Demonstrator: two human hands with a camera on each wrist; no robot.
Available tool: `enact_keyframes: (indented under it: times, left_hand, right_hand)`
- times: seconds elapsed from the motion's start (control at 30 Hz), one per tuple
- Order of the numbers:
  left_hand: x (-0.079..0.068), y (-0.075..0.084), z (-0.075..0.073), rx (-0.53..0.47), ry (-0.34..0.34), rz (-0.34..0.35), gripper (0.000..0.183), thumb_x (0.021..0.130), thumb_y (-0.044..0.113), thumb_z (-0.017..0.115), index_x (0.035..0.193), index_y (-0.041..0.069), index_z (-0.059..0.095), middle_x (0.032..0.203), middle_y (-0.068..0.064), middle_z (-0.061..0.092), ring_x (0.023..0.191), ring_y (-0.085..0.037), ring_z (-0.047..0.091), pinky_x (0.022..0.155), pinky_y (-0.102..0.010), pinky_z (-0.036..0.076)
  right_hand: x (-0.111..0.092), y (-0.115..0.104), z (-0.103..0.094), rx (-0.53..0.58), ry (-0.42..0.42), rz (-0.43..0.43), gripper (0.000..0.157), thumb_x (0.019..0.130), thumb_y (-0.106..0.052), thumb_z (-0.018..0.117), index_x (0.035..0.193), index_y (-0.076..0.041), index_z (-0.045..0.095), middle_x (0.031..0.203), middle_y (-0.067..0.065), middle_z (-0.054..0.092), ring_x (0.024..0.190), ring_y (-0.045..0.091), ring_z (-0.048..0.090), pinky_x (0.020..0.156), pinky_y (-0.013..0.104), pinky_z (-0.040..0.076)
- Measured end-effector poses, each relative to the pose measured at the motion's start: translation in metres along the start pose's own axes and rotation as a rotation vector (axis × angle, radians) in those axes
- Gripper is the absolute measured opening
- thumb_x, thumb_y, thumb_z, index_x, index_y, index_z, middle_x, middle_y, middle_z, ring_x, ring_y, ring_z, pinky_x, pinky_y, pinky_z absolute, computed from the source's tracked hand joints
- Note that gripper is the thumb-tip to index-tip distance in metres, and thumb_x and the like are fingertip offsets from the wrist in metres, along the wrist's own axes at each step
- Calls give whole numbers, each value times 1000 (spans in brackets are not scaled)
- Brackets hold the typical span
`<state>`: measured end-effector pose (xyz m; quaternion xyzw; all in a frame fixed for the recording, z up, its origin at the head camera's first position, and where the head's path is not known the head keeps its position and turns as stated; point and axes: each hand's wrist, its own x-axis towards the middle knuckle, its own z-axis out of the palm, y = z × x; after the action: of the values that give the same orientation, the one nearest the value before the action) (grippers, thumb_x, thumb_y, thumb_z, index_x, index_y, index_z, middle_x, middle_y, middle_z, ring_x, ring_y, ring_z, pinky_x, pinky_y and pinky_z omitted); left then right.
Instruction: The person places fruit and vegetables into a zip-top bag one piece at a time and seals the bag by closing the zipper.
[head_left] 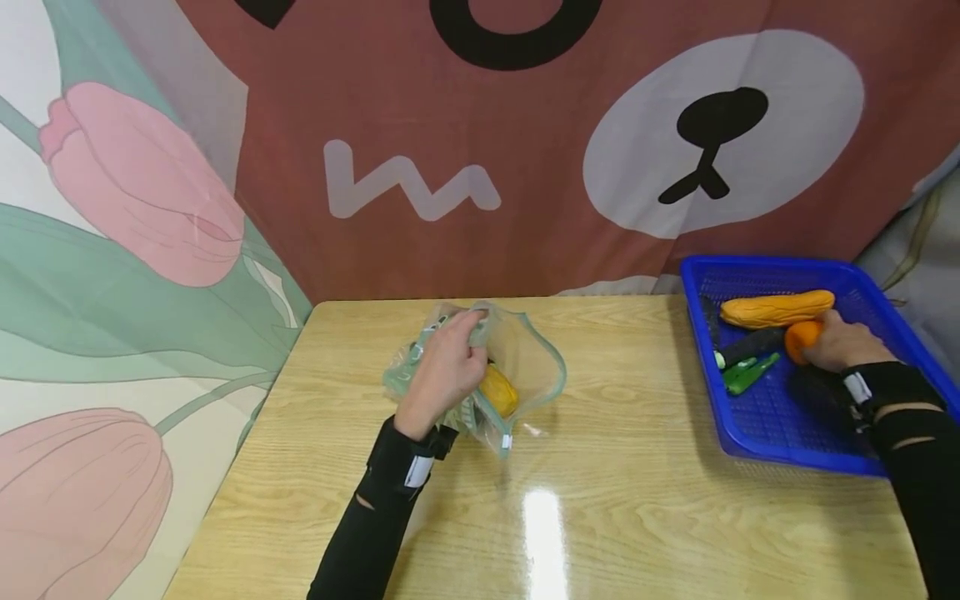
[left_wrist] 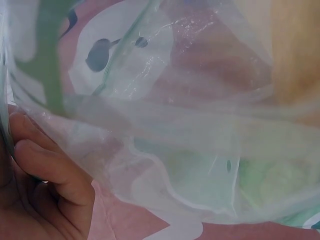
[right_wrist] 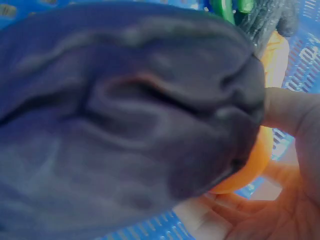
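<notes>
In the head view, my left hand point(head_left: 447, 364) pinches the upper edge of a clear zip bag point(head_left: 536, 354) with a green rim. A yellow object point(head_left: 498, 390) lies inside the bag. The left wrist view shows the bag's clear film point(left_wrist: 175, 165) beside curled fingers point(left_wrist: 55, 167). My right hand point(head_left: 843, 343) reaches into a blue basket point(head_left: 750, 437) and holds a round orange fruit point(head_left: 802, 342), its thumb and fingers around it. A large, wrinkled dark purple eggplant point(right_wrist: 135, 120) fills much of the right wrist view, hiding part of the orange fruit.
Beside the orange fruit lie a long yellow ridged vegetable point(head_left: 776, 309), a dark cucumber-like vegetable point(head_left: 752, 345) and green peppers point(head_left: 750, 375). The basket stands at the right of the wooden table point(head_left: 622, 500). A printed cloth point(head_left: 525, 242) hangs behind the table.
</notes>
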<state>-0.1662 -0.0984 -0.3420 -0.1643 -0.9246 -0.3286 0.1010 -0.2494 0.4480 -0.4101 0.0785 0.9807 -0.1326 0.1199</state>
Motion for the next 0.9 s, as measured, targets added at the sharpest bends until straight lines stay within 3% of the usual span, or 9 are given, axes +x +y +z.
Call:
enact_keyframes:
  times: [0.1,0.27,0.47,0.57,0.9]
  left_hand:
    - [1,0,0,10,6,3,50,84,-1,47,134,6,52,132,-10,52,71,-17,46,64,-33,37]
    - [1,0,1,18,1,-2,49,85,-1,47,133,5,53,132,-10,53,78,-19,48,67,-33,38]
    - [1,1,1,13,3,-5,47,85,-1,48,131,4,54,131,-10,54,89,-19,50,71,-34,39]
    - [1,2,1,12,5,-3,47,85,-2,48,131,4,54,130,-10,54,91,-20,50,72,-34,39]
    - [3,3,2,6,2,6,48,85,-2,47,132,4,54,131,-10,53,83,-20,50,69,-34,39]
  right_hand:
    - [-1,-2,-2,5,16,-54,77,91,-56,39,125,10,20,94,46,41,77,54,48,61,60,41]
    - [-7,-12,-3,31,76,-85,78,91,-55,40,130,10,21,92,41,42,73,48,48,58,54,39]
    - [-18,-32,-5,73,204,-141,75,89,-35,55,137,10,20,99,41,37,83,50,43,63,56,37]
    - [-26,-50,-8,97,256,-202,69,86,-25,59,135,8,24,104,41,35,89,53,40,65,59,36]
    - [-66,-125,-18,80,341,-380,66,88,-18,60,140,5,27,108,39,37,82,49,45,60,57,42]
